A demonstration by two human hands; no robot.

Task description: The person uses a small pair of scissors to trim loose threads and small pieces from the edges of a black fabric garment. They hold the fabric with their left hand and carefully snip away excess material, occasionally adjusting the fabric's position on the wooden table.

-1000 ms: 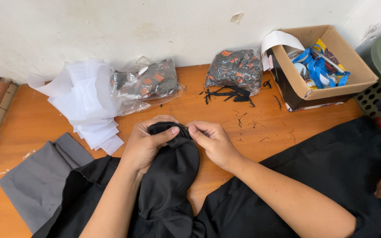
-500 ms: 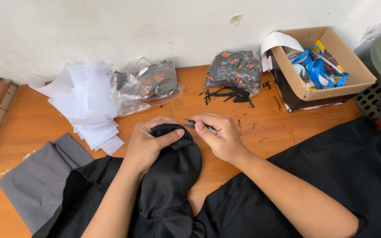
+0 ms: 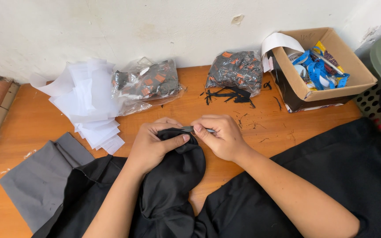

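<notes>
A small metal tool (image 3: pixel 198 129), absent a second ago, is now pinched in the right hand (image 3: pixel 220 137) against the bunched black fabric (image 3: pixel 173 176), thumb pressed forward.

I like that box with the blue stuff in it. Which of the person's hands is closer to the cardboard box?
Right. The right hand sits below and left of the cardboard box, pinching a small tool at the black cloth. The left hand grips the cloth farther left.
</notes>
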